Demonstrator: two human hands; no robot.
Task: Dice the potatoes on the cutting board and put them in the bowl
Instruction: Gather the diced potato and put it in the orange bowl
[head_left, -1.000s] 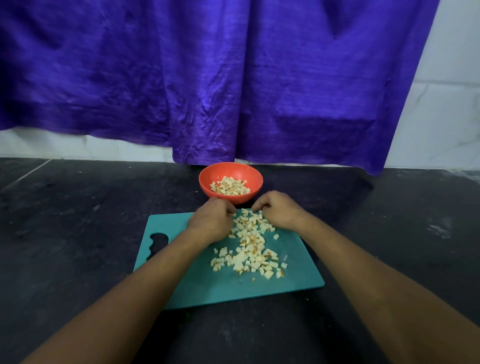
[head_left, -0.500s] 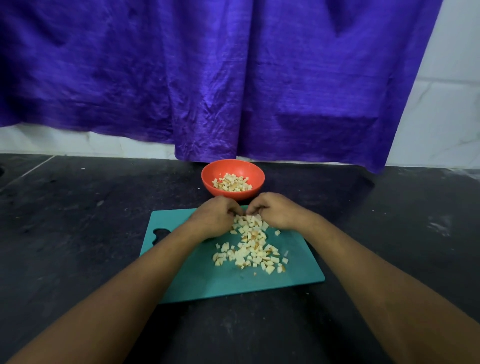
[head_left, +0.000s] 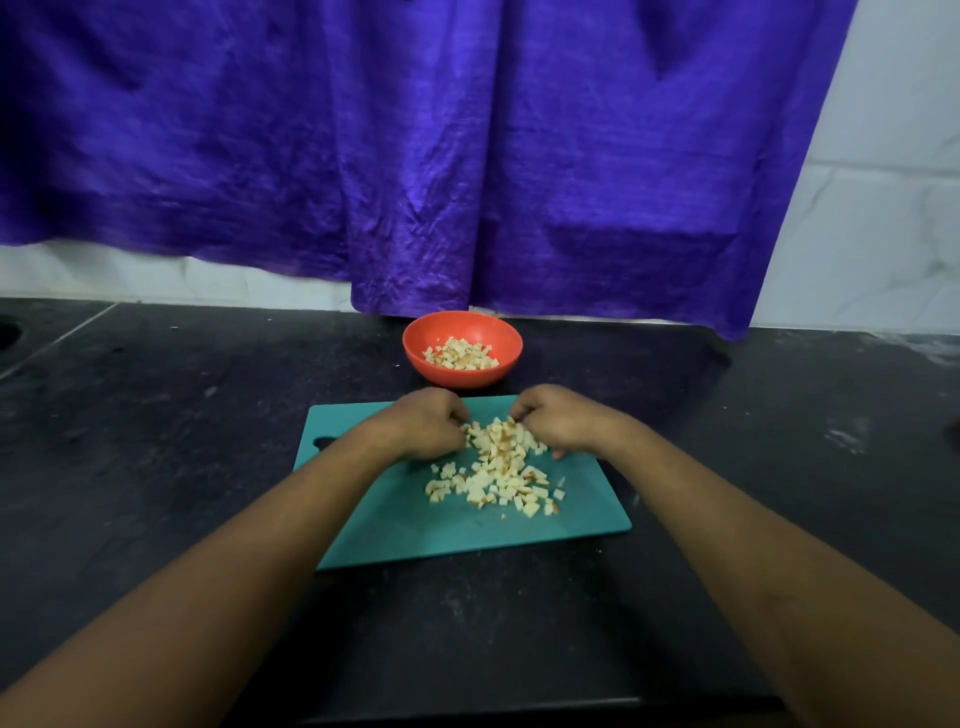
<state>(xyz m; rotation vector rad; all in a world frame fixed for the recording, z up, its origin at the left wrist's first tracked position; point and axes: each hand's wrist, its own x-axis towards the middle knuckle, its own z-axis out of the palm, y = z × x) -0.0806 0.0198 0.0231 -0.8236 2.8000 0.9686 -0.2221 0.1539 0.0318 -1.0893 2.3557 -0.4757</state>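
Pale dice are cupped between both hands: left grip and right grip curl their fingers round the pile's far end on the board. Cutting looks done. Some pieces already fill the bowl just beyond, and most of the pile remains.

Pale cream, brown-flecked potato dice are seen on a teal cutting board. The bowl is coloured orange-red, the curtain purple, and the countertop mottled black.

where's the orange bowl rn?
Head view, centre: the round orange bowl sits on the black counter just beyond the far edge of the teal cutting board, below the purple curtain.
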